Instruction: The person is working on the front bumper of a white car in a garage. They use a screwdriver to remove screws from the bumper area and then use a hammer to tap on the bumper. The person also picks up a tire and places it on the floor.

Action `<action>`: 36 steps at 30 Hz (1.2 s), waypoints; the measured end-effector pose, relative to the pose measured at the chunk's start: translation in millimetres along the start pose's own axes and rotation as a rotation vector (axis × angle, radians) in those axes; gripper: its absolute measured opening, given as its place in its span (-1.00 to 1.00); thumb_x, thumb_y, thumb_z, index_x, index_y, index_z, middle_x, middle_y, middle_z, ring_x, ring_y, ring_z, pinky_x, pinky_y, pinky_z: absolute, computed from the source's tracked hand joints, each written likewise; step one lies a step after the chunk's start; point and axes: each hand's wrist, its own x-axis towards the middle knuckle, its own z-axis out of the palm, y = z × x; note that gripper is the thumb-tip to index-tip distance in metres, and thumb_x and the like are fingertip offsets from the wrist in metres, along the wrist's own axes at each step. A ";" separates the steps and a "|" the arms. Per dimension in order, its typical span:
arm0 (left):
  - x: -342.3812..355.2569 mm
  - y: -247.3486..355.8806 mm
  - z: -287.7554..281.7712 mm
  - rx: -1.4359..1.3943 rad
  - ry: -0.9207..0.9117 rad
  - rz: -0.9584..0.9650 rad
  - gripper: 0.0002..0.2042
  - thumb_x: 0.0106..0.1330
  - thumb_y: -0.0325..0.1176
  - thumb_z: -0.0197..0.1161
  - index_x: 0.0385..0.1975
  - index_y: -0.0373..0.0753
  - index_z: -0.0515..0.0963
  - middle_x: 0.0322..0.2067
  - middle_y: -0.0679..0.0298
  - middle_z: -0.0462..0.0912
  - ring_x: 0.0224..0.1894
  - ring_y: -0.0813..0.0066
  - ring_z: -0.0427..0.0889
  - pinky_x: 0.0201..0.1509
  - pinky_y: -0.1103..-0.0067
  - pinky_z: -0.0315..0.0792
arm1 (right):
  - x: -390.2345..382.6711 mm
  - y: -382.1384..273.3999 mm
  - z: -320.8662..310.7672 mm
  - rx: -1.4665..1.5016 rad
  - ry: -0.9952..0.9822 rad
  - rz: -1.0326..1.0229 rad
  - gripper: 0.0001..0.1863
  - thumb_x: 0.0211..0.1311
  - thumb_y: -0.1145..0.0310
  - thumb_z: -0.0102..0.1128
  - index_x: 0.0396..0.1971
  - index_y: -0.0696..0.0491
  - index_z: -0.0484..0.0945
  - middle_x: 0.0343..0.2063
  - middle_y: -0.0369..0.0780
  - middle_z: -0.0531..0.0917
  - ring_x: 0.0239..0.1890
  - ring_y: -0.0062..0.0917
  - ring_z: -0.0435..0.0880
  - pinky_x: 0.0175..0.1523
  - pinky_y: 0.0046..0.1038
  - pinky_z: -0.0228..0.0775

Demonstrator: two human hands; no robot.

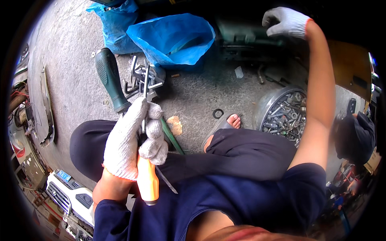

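My left hand (130, 136), in a white knitted glove, is closed around two screwdrivers pointing opposite ways. One screwdriver has a dark green handle (108, 76) sticking out above the fist; a thin flat shaft (167, 179) comes out below. The other has an orange-yellow handle (148, 180) hanging below the fist, and its metal shaft rises past my fingers. My right hand (287, 23), also gloved, reaches far forward at the upper right. Its fingers are curved, with a gap to the thumb and nothing visible between them. A dark green object (245, 38) in shadow lies near it.
Several hex keys (138, 74) lie in a heap beyond my left hand. Blue plastic bags (173, 38) stand behind them. A round metal basin (259, 108) of bolts, nuts and washers is by my foot. A black ring (218, 113) and a green strip (172, 136) lie nearby.
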 end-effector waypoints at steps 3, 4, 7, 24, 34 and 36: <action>10.0 1.6 -0.3 -0.007 0.011 -0.032 -0.71 0.49 -0.09 0.00 -0.25 -0.19 0.47 -0.64 0.34 0.47 -0.81 0.58 0.30 -0.70 0.55 0.30 | -13.3 -14.4 -40.9 0.113 0.177 0.008 -0.69 0.05 0.23 0.29 -0.30 0.16 0.64 -0.39 -0.13 0.68 -0.31 -0.37 0.65 -0.14 -0.38 0.47; 12.8 2.8 1.7 -0.009 0.018 -0.047 -0.72 0.50 -0.09 -0.01 -0.25 -0.19 0.47 -0.64 0.35 0.47 -0.81 0.58 0.31 -0.70 0.55 0.31 | -22.2 -23.2 -55.5 0.148 0.238 0.020 -0.70 0.08 0.22 0.27 -0.32 0.15 0.65 -0.42 -0.13 0.69 -0.34 -0.39 0.65 -0.17 -0.38 0.48; 19.4 6.5 2.5 -0.007 -0.033 -0.038 -0.71 0.50 -0.09 -0.02 -0.24 -0.20 0.47 -0.65 0.35 0.46 -0.81 0.58 0.31 -0.70 0.55 0.31 | -29.3 -46.7 -64.3 0.259 0.314 0.081 -0.69 0.21 0.14 0.25 -0.33 0.13 0.66 -0.46 -0.20 0.69 -0.37 -0.49 0.63 -0.20 -0.42 0.47; -86.9 48.4 114.1 0.312 -0.347 0.214 -0.66 0.54 -0.11 -0.08 -0.36 -0.27 0.40 -0.51 0.28 0.48 -0.53 0.52 0.49 -0.42 0.56 0.45 | -222.8 -289.6 -131.2 1.427 -0.060 -0.019 -0.59 0.30 0.07 0.09 -0.07 0.10 0.46 -0.46 -0.19 0.63 -0.44 -0.52 0.61 -0.25 -0.38 0.48; -313.9 138.7 299.1 1.450 -0.778 0.479 -0.84 0.08 -0.32 0.27 -0.37 -0.21 0.55 -0.32 0.11 0.57 -0.35 0.16 0.59 -0.30 0.40 0.51 | -449.6 -323.0 -352.0 2.113 0.379 0.709 -0.80 0.21 0.29 0.21 -0.34 0.11 0.48 -0.59 -0.26 0.55 -0.73 -0.60 0.45 -0.61 -0.47 0.37; -317.7 138.7 338.9 1.801 -1.277 1.425 -0.85 0.10 -0.22 0.24 -0.42 -0.11 0.50 -0.48 0.25 0.49 -0.44 0.23 0.56 -0.46 0.35 0.42 | -476.3 -322.2 -372.0 1.684 0.352 0.675 -0.74 0.11 0.29 0.36 -0.33 0.13 0.54 -0.52 -0.28 0.61 -0.56 -0.63 0.57 -0.42 -0.55 0.45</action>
